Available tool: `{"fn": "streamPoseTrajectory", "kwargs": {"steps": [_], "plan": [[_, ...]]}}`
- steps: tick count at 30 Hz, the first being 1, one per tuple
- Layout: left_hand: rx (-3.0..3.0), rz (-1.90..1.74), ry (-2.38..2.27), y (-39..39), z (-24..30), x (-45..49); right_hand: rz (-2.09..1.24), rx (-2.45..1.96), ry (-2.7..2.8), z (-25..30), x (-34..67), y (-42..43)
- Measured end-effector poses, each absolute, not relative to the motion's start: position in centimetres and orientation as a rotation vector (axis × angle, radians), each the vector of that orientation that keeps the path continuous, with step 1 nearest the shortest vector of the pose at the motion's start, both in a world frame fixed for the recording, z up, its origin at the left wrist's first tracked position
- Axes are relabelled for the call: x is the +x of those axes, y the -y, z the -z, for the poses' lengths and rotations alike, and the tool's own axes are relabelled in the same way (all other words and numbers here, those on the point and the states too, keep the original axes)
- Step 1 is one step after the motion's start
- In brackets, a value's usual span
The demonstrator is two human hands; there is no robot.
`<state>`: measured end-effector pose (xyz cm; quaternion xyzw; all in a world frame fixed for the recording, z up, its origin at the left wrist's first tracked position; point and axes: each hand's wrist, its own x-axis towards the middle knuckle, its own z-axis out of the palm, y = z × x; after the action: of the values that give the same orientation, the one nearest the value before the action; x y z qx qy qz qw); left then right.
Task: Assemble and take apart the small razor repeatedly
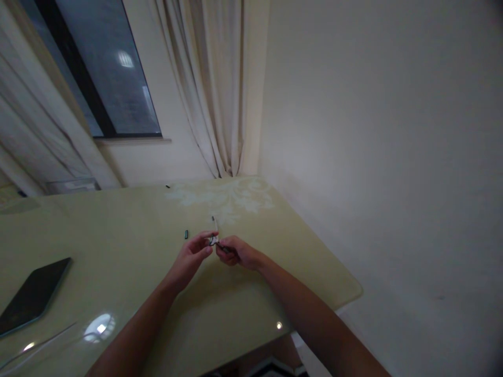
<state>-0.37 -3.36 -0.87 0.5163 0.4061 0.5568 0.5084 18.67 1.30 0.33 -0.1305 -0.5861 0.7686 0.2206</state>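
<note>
Both my hands meet above the middle of a glossy pale green table (pixel 118 230). My left hand (pixel 192 256) pinches its fingertips on a small pale and dark object (pixel 214 240). From the other side, my right hand (pixel 236 252) is closed on the same small object, which looks like a thin dark part. The object is too small and dim to name. A thin stick-like piece (pixel 214 222) lies on the table just beyond my hands. To the left of that piece lies a small dark piece (pixel 186 234).
A dark phone (pixel 33 293) lies flat near the table's left front. A thin wire or cable (pixel 39 343) runs along the front left edge. Curtains (pixel 212 89) and a window (pixel 106 73) stand behind the table; a bare wall is at the right.
</note>
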Motion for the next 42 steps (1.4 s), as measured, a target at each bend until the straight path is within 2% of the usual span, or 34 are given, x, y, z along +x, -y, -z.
{"fn": "streamPoseTrajectory", "kwargs": {"steps": [10,16,25,30,36,42], "plan": [[1.212,-1.426,-0.967,2.9,1.9,-0.5,-2.112,-0.361,1.592,-0.5,18.4,-1.3],[1.326,-1.484,-1.126,2.9,1.8,-1.1,-2.177,-0.320,1.351,0.1,18.4,-3.0],[2.139,-1.055,-1.406,-1.8,-0.6,3.1,-1.755,-0.446,0.710,-1.2,22.1,-7.2],[2.238,-0.693,-1.652,-7.6,-0.2,7.1,-1.616,-0.460,0.561,-0.9,23.8,-8.0],[2.138,-0.617,-1.791,-11.6,1.4,9.0,-1.628,-0.459,0.563,-0.5,23.5,-7.9],[2.163,-0.692,-1.766,-10.2,0.9,7.9,-1.647,-0.474,0.557,-0.2,23.5,-7.6]]}}
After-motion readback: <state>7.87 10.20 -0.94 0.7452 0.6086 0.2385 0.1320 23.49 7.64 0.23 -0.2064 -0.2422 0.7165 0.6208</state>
